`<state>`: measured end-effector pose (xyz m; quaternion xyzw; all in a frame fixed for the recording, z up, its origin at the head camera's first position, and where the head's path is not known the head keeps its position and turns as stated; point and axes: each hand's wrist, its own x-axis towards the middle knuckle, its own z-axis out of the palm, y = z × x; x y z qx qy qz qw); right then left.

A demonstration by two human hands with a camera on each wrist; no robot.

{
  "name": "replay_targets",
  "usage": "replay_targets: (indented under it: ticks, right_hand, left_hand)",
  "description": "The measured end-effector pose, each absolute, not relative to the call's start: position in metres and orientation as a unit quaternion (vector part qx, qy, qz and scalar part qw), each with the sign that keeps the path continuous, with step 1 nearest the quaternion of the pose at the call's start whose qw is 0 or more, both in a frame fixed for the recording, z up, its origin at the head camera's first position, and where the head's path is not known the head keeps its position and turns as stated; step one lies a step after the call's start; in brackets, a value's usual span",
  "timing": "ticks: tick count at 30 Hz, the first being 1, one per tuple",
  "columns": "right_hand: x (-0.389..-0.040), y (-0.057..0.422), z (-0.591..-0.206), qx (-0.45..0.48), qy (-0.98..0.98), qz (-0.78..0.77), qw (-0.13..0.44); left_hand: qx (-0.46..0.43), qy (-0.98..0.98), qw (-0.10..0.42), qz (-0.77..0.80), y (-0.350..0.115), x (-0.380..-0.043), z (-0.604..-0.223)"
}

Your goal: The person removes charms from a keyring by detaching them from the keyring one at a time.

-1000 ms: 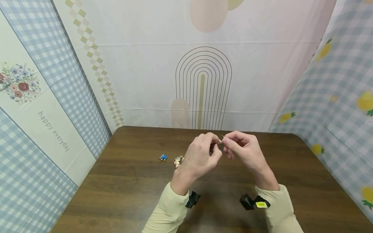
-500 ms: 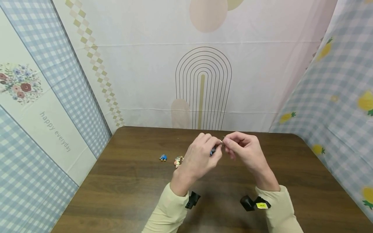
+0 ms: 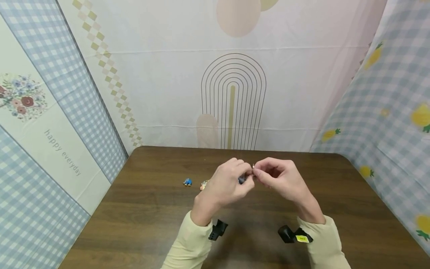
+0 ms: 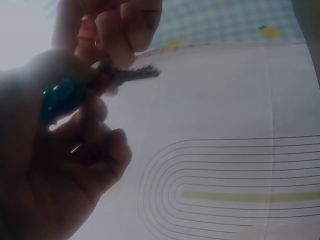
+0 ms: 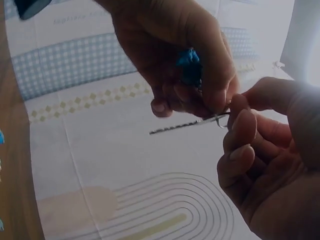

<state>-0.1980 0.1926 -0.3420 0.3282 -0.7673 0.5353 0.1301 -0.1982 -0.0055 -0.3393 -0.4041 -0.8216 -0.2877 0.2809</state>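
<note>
My left hand [image 3: 226, 183] holds a blue charm [image 5: 190, 67], largely hidden by the fingers. Its thumb and fingertip meet my right hand [image 3: 280, 177] above the table. Between the hands is a thin metal key ring [image 5: 220, 121], which the right thumb and fingers pinch. A toothed metal key [image 5: 175, 127] sticks out from the ring; in the left wrist view the same key [image 4: 137, 74] points right. How the charm joins the ring is hidden by the fingertips.
On the brown wooden table [image 3: 144, 216], left of the hands, lies a small blue elephant-like charm [image 3: 187, 182]. A pale figurine charm [image 3: 203, 185] is partly covered by the left hand. A patterned cloth [image 3: 161, 93] hangs behind the table.
Both hands have shifted slightly down, the left also a little to the left. The ring, visible as a loop a second ago, is now mostly covered by the right fingers.
</note>
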Motion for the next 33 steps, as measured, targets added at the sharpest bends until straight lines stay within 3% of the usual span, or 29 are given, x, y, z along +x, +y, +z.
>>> replay_targets:
  ticks: [8, 17, 27, 33]
  right_hand:
    - [-0.196, 0.194, -0.340, 0.355, -0.787, 0.480, 0.155]
    - [-0.199, 0.199, -0.338, 0.356, -0.770, 0.515, 0.125]
    - [-0.194, 0.197, -0.337, 0.351, -0.778, 0.510, 0.110]
    - [-0.192, 0.196, -0.337, 0.350, -0.789, 0.488, 0.133]
  left_hand:
    - [-0.426, -0.831, 0.237, -0.268, -0.010, -0.195, -0.335]
    - [-0.483, -0.801, 0.222, -0.275, -0.016, -0.195, -0.330]
    - [-0.475, -0.803, 0.184, -0.310, -0.019, -0.194, -0.329]
    - [-0.471, -0.796, 0.220, -0.310, -0.018, -0.195, -0.331]
